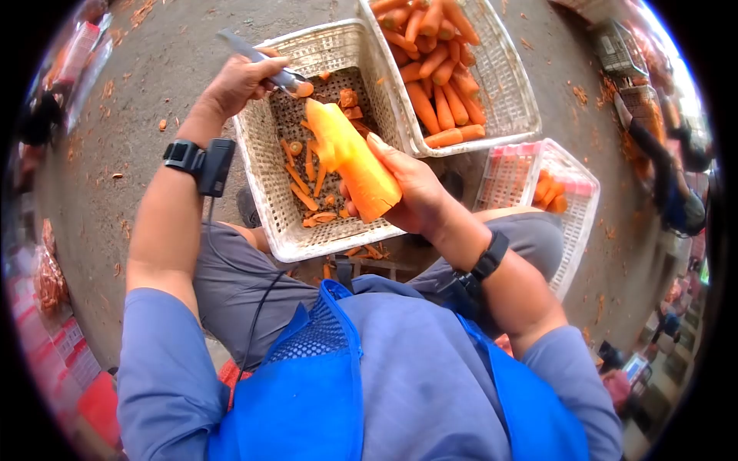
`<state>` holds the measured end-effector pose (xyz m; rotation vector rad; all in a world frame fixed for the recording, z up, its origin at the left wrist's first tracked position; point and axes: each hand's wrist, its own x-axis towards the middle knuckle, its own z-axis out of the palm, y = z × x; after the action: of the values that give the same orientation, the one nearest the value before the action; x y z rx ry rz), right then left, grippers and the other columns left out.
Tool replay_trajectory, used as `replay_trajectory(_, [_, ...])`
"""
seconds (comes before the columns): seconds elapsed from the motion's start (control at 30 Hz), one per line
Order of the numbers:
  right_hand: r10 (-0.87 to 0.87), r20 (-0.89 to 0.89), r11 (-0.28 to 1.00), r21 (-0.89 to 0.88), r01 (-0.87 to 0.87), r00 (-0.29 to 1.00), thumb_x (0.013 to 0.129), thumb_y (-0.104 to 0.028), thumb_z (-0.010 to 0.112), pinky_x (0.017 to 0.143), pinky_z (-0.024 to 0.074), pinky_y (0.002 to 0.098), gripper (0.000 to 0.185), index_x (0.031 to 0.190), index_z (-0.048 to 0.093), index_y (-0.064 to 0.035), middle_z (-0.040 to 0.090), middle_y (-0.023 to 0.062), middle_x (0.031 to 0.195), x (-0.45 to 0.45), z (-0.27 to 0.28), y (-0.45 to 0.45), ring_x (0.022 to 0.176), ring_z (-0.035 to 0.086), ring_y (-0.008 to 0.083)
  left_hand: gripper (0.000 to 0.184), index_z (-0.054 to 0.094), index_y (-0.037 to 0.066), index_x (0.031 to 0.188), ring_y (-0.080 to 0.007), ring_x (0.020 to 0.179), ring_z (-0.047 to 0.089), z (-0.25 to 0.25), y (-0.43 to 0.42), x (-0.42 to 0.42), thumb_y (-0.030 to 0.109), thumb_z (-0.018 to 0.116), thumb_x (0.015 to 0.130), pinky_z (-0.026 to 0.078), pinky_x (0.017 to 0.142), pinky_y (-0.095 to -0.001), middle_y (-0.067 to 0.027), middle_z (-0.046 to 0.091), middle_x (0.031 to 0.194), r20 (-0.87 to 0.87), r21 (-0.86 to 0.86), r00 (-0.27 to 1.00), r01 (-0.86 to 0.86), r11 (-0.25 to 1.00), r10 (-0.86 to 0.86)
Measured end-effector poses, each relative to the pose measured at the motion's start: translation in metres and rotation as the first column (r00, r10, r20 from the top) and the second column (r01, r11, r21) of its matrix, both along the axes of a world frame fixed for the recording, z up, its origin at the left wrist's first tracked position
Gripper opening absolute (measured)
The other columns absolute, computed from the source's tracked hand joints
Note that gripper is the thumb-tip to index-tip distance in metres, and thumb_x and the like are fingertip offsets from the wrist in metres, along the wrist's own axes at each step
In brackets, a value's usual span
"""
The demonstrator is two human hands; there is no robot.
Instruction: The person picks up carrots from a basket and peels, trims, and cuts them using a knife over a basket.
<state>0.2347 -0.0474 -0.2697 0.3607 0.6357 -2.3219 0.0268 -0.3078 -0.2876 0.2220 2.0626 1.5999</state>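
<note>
My left hand point(244, 81) is closed around the handle of a metal blade tool point(265, 60), with a small round orange piece point(304, 90) at its lower tip. The tool's tip is just above the narrow end of a thick peeled carrot point(350, 157). My right hand point(407, 180) grips that carrot by its wide end, tilted, over a white plastic crate point(250, 165). Orange peelings and cut pieces point(301, 184) lie on the mesh bottom of this crate.
A second white crate point(511, 84) holds many whole carrots point(442, 69). Another crate point(573, 223) with orange pieces stands beside my right knee. Peelings are scattered on the grey ground point(177, 54). At the far right, a person's dark-clothed arm point(653, 157) shows.
</note>
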Motion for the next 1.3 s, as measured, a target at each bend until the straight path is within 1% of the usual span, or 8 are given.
replay_trajectory(0.23, [-0.151, -0.050, 0.962, 0.221, 0.159, 0.987, 0.102, -0.039, 0.054, 0.073, 0.0600, 0.0368, 0.048, 0.130, 0.051, -0.0004, 0.067, 0.0163, 0.103, -0.017, -0.001, 0.008, 0.083, 0.071, 0.0263, 0.019, 0.072, 0.007, 0.097, -0.0044, 0.053, 0.055, 0.045, 0.018, 0.026, 0.025, 0.070, 0.094, 0.045, 0.048, -0.0181, -0.0039, 0.070, 0.076, -0.250, -0.078, 0.968, -0.044, 0.996, 0.023])
replay_trajectory(0.37, [-0.135, -0.092, 0.990, 0.018, 0.137, 0.987, 0.106, -0.034, 0.045, 0.081, 0.0586, 0.0349, 0.042, 0.130, 0.052, 0.0004, 0.067, 0.0159, 0.108, -0.025, -0.012, 0.006, 0.094, 0.069, 0.0256, 0.021, 0.070, 0.005, 0.094, -0.0065, 0.057, 0.057, 0.080, 0.057, 0.081, 0.026, 0.070, 0.093, 0.046, 0.050, -0.0215, -0.0019, 0.066, 0.074, -0.100, -0.039, 0.971, 0.216, 0.976, -0.219])
replay_trajectory(0.5, [-0.120, -0.111, 0.965, 0.219, 0.142, 0.987, 0.107, -0.032, 0.039, 0.078, 0.0587, 0.0334, 0.043, 0.137, 0.048, -0.0031, 0.066, 0.0122, 0.113, -0.022, 0.001, -0.012, 0.095, 0.068, 0.0217, 0.015, 0.072, 0.001, 0.095, -0.0061, 0.063, 0.062, 0.064, 0.086, 0.120, 0.014, 0.076, 0.088, 0.047, 0.052, -0.0195, -0.0017, 0.068, 0.078, -0.304, 0.226, 0.843, 0.517, 0.826, -0.444])
replay_trajectory(0.57, [-0.039, -0.121, 0.967, 0.246, 0.068, 0.992, 0.108, -0.039, 0.036, 0.063, 0.0583, 0.0337, 0.046, 0.137, 0.049, -0.0062, 0.067, 0.0112, 0.106, -0.020, 0.001, -0.013, 0.085, 0.069, 0.0204, 0.015, 0.071, 0.003, 0.094, -0.0050, 0.054, 0.057, 0.074, 0.073, 0.102, 0.017, 0.075, 0.089, 0.043, 0.045, -0.0187, -0.0013, 0.066, 0.073, 0.018, 0.179, 0.884, 0.458, 0.871, -0.468])
replay_trajectory(0.77, [-0.006, -0.004, 0.995, 0.101, 0.007, 1.000, 0.107, -0.044, 0.040, 0.073, 0.0580, 0.0374, 0.047, 0.124, 0.055, -0.0025, 0.068, 0.0160, 0.093, -0.016, -0.002, -0.004, 0.077, 0.069, 0.0272, 0.021, 0.069, 0.004, 0.102, -0.0039, 0.050, 0.053, 0.052, 0.056, 0.060, 0.023, 0.071, 0.092, 0.041, 0.043, -0.0163, -0.0008, 0.065, 0.073, 0.169, 0.234, 0.966, 0.156, 0.960, -0.198])
replay_trajectory(0.97, [0.031, -0.037, 0.996, 0.087, -0.027, 0.999, 0.107, -0.045, 0.041, 0.072, 0.0583, 0.0357, 0.050, 0.126, 0.055, -0.0013, 0.068, 0.0147, 0.094, -0.008, 0.005, 0.006, 0.076, 0.070, 0.0258, 0.022, 0.068, 0.004, 0.099, -0.0023, 0.051, 0.050, 0.010, 0.010, 0.011, 0.026, 0.068, 0.094, 0.039, 0.045, -0.0153, -0.0010, 0.066, 0.074, -0.050, 0.025, 0.998, -0.041, 0.999, 0.042])
replay_trajectory(1.07, [-0.103, -0.052, 0.977, 0.180, 0.111, 0.993, 0.107, -0.043, 0.041, 0.072, 0.0590, 0.0341, 0.048, 0.128, 0.055, -0.0011, 0.069, 0.0129, 0.098, -0.013, -0.002, 0.008, 0.078, 0.070, 0.0227, 0.023, 0.068, 0.005, 0.097, -0.0023, 0.050, 0.045, 0.020, 0.011, 0.013, 0.028, 0.065, 0.096, 0.035, 0.045, -0.0167, -0.0011, 0.064, 0.071, -0.215, -0.057, 0.976, -0.039, 0.998, 0.026])
replay_trajectory(1.3, [-0.145, -0.093, 0.989, -0.009, 0.145, 0.985, 0.109, -0.039, 0.035, 0.076, 0.0590, 0.0378, 0.047, 0.126, 0.055, -0.0010, 0.067, 0.0128, 0.110, -0.026, -0.018, 0.005, 0.086, 0.069, 0.0221, 0.019, 0.073, 0.003, 0.099, -0.0071, 0.062, 0.062, 0.077, 0.076, 0.104, 0.020, 0.075, 0.090, 0.047, 0.051, -0.0199, -0.0004, 0.068, 0.079, -0.103, 0.135, 0.925, 0.377, 0.916, -0.365])
